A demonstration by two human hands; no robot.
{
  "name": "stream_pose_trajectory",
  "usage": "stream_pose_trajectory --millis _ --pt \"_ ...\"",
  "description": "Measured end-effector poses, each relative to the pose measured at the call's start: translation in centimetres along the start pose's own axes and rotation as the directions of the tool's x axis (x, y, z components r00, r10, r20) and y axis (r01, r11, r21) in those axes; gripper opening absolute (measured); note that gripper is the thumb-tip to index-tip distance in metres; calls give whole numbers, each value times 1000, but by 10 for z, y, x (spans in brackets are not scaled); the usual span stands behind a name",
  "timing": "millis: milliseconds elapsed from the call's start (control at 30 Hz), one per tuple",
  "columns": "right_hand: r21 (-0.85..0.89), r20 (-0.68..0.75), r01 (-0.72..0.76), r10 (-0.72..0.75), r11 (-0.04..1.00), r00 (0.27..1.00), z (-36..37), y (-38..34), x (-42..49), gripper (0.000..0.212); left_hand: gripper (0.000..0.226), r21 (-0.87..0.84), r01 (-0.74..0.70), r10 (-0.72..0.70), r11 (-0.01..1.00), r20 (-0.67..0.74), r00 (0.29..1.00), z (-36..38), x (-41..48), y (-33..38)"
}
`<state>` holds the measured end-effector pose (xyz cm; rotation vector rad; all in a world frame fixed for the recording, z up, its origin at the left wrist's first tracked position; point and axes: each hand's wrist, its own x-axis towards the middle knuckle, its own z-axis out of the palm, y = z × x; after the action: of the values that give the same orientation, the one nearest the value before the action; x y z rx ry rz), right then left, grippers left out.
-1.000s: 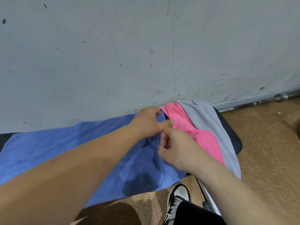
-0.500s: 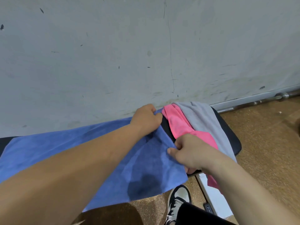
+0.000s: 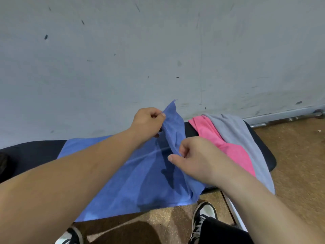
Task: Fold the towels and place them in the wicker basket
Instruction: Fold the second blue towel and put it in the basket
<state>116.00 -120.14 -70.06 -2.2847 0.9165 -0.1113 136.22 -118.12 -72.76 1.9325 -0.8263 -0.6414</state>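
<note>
A blue towel [image 3: 133, 180] lies spread over a black bench [image 3: 35, 154], its front edge hanging off. My left hand [image 3: 148, 121] pinches the towel's far right corner and holds it raised off the bench. My right hand [image 3: 191, 155] grips the same right edge nearer to me, also lifted. To the right a pink towel [image 3: 219, 141] lies crumpled on the bench, with a grey towel [image 3: 235, 131] draped beside and partly over it. No wicker basket is in view.
A scuffed grey wall [image 3: 158, 50] rises right behind the bench. Brown speckled floor [image 3: 295, 164] lies to the right and in front. My two shoes [image 3: 204, 215] stand below the bench edge. A metal rail [image 3: 284, 118] runs along the wall base.
Both hands have lifted the blue towel's right edge up and leftward off the bench. The towel's left end has drawn in, baring black bench at the left.
</note>
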Motion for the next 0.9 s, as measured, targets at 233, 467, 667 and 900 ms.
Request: stream_pose_trajectory --millis 233,467,667,900 --pt "54 164 175 -181 983 970 67 -85 23 45 26 -98 150 -162 984 -126 979 -110 -28 -54" --pt "102 294 193 -214 976 932 136 -168 45 36 20 -110 283 -300 953 -202 932 -194 -40 -115" --pt "146 269 204 -237 968 933 184 -213 60 32 18 -5 240 -234 971 -253 939 -243 -46 -156" --pt "234 265 237 -296 943 918 227 -241 70 35 10 15 208 -191 978 -337 922 -286 -51 -190"
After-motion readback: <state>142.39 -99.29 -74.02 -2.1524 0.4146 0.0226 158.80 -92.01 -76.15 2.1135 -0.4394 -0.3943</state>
